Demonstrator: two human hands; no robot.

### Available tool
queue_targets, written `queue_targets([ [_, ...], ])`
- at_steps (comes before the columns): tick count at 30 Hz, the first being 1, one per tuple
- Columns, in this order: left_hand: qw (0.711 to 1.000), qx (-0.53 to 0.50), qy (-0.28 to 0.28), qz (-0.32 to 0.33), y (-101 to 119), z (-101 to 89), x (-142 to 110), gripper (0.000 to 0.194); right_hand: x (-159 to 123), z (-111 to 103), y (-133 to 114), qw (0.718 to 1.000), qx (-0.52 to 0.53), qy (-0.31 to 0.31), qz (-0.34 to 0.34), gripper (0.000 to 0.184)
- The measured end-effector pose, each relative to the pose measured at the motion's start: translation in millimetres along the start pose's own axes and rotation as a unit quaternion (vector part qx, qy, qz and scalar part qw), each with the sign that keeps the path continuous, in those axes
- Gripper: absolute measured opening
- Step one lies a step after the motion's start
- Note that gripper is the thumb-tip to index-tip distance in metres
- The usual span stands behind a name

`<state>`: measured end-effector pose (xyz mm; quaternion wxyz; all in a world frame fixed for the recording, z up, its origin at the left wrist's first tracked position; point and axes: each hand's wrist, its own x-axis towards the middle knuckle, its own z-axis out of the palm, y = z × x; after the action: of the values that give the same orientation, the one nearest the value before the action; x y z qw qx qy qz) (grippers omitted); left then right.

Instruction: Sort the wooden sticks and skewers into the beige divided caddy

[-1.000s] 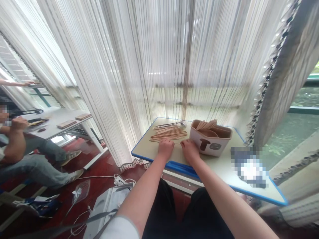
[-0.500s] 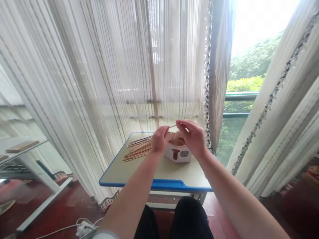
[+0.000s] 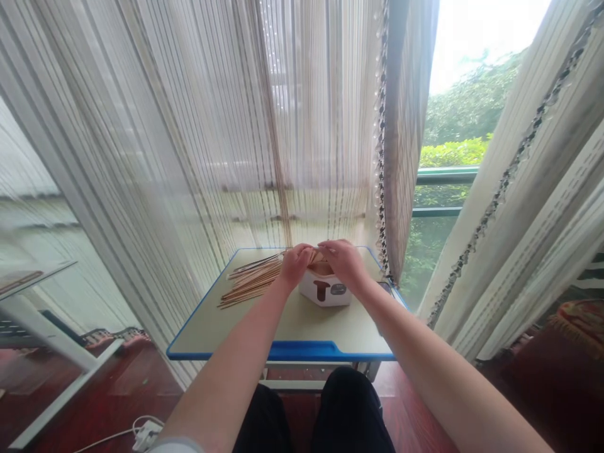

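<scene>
My left hand [image 3: 296, 264] is closed, its thumb and fingers pinching one end of a thin wooden stick [image 3: 316, 250]. My right hand [image 3: 344, 261] pinches the same stick from the other side, and only a short bit shows between the fingertips. Both hands hover over a white box [image 3: 309, 293] with a brown T-like mark and a grey oval on its front. Brownish pieces inside are partly hidden by my hands. To the left of the box, a fanned bunch of thin wooden sticks [image 3: 250, 283] lies on the table, partly behind my left hand.
The small cream table [image 3: 207, 327] has a blue edge. A dark flat item [image 3: 385, 287] lies at its right side, partly behind my arm. Striped curtains [image 3: 212, 126] hang behind. A white power strip [image 3: 147, 434] and cord lie on the floor at left.
My hands have come closer together and lower over the box, so less of the stick shows between them. The whole view has shifted slightly.
</scene>
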<state>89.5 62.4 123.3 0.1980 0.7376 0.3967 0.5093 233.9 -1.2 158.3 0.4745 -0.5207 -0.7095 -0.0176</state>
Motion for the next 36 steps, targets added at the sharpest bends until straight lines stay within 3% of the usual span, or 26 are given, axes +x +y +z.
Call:
queue_targets([
  [2, 1.0, -0.004, -0.022, 0.007, -2, 1.6, -4, 0.034, 0, 7, 6, 1.0, -0.005, -0.013, 0.017, 0.024],
  [5, 1.0, 0.019, -0.008, 0.022, -2, 4.3, -9, 0.042, 2, 16, 14, 1.0, -0.019, -0.006, 0.024, 0.027],
  [9, 0.999, 0.036, 0.012, 0.029, -2, 7.7, -10, 0.049, 3, 23, 19, 0.997, -0.062, -0.027, -0.04, 0.029],
  [13, 0.999, 0.03, -0.009, 0.023, -4, 10.4, -9, 0.052, 0, 28, 22, 0.992, -0.101, -0.041, -0.067, 0.034],
  [18, 0.996, 0.056, -0.002, 0.071, -3, 6.7, -13, 0.046, -4, 28, 23, 0.995, -0.09, 0.02, -0.05, 0.041],
  [22, 0.982, 0.128, 0.092, 0.104, -20, -12.6, -30, 0.035, -18, 37, 1, 0.99, -0.072, 0.085, -0.089, 0.037],
  [24, 0.97, 0.198, 0.117, 0.078, -40, -29.6, -43, 0.031, -29, 54, -14, 0.986, -0.032, 0.076, -0.144, 0.034],
  [26, 0.955, 0.278, 0.102, 0.028, -63, -49.4, -59, 0.025, -40, 82, -25, 0.983, 0.014, 0.016, -0.18, 0.03],
  [30, 0.912, 0.398, 0.035, -0.089, -101, -78.8, -95, 0.026, -56, 159, -22, 0.986, 0.012, -0.117, -0.117, 0.034],
  [33, 0.897, 0.421, 0.013, -0.132, -114, -82.0, -112, 0.029, -66, 201, -3, 0.98, -0.073, -0.166, -0.082, 0.044],
  [36, 0.891, 0.43, 0.001, -0.145, -118, -76.1, -116, 0.025, -72, 215, 11, 0.965, -0.119, -0.225, -0.07, 0.045],
])
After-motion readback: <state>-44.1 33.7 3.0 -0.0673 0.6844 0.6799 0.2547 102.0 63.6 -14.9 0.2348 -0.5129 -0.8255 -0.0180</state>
